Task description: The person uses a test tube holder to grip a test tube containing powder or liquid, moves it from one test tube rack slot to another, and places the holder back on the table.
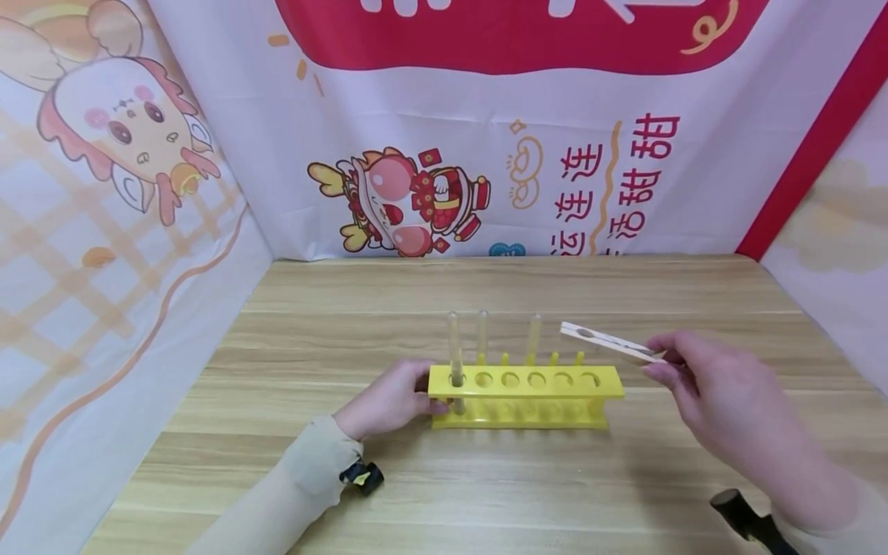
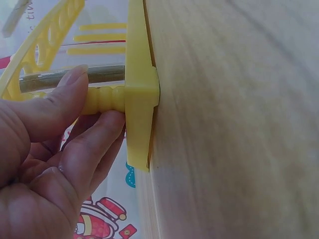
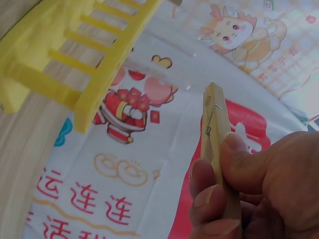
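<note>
A yellow test tube rack (image 1: 523,394) stands upright on the table. My left hand (image 1: 391,401) grips its left end, and in the left wrist view the thumb and fingers close around the ribbed end post (image 2: 107,99). One clear test tube (image 1: 455,347) stands in the leftmost hole, just beside those fingers. Two more tubes, the nearer one (image 1: 483,335) and another (image 1: 534,338), sit upside down over pegs at the back. To the right of the rack, my right hand (image 1: 728,405) holds a wooden test tube clamp (image 1: 610,341) by its end, its tip pointing left toward the tubes.
Bare pegs (image 1: 580,358) rise along the rack's back right. The wood-grain table (image 1: 333,308) meets a printed cloth (image 1: 264,154) hanging behind it, with more cloth at both sides. Dark wrist cameras (image 1: 364,476) are strapped to both arms.
</note>
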### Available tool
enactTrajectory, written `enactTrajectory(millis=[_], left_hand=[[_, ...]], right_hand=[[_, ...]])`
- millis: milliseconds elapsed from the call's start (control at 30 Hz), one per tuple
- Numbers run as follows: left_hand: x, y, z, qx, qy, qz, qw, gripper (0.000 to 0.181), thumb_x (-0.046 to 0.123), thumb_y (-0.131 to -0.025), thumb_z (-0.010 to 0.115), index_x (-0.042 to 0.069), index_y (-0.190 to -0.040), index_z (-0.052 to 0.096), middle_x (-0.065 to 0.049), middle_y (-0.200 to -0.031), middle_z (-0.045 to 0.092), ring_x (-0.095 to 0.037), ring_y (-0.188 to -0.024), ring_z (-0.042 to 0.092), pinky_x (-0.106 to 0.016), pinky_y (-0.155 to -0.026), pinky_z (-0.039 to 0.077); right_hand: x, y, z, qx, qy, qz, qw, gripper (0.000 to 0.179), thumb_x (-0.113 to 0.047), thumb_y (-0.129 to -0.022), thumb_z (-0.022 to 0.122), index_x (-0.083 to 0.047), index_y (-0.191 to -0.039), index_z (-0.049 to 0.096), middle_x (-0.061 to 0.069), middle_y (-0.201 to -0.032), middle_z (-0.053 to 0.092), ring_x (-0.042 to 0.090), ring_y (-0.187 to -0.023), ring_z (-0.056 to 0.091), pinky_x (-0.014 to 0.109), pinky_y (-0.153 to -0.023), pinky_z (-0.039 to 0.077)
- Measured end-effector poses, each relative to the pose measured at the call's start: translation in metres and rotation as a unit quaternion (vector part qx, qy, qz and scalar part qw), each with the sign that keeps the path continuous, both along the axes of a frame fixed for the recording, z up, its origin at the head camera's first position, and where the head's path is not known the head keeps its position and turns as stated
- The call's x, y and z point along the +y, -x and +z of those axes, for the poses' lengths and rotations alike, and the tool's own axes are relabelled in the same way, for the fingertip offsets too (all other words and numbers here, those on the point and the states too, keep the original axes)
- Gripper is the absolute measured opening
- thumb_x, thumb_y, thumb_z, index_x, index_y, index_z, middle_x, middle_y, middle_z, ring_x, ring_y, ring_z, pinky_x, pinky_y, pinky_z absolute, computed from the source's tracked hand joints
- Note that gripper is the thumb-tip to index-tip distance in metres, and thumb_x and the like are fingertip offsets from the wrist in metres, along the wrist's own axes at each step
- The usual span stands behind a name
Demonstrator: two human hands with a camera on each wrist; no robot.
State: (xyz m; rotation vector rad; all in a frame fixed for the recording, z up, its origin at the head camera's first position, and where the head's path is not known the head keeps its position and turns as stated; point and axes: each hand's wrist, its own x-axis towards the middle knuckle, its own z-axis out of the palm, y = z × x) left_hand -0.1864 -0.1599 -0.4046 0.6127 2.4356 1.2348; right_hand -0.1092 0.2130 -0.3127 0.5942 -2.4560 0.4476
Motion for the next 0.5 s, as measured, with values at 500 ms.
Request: enactTrajectory(millis=[500], left_hand=[[0.0, 0.001, 0.0, -0.007, -0.004, -0.005, 1.0, 0.037, 0.006, -0.087, 0.076, 0.023, -0.118, 0.067, 0.012, -0.113, 0.068, -0.008, -0.104, 0.063, -0.037, -0.094, 0.05]], right_hand=[[-0.053, 0.008, 0.005, 0.026, 0.012, 0.048, 0.9984, 0.026, -0.005, -0.074, 0.084, -0.006, -0.093, 0.067, 0.001, -0.08, 0.068, 0.012, -0.062, 0.06, 0.037, -0.054, 0.052]])
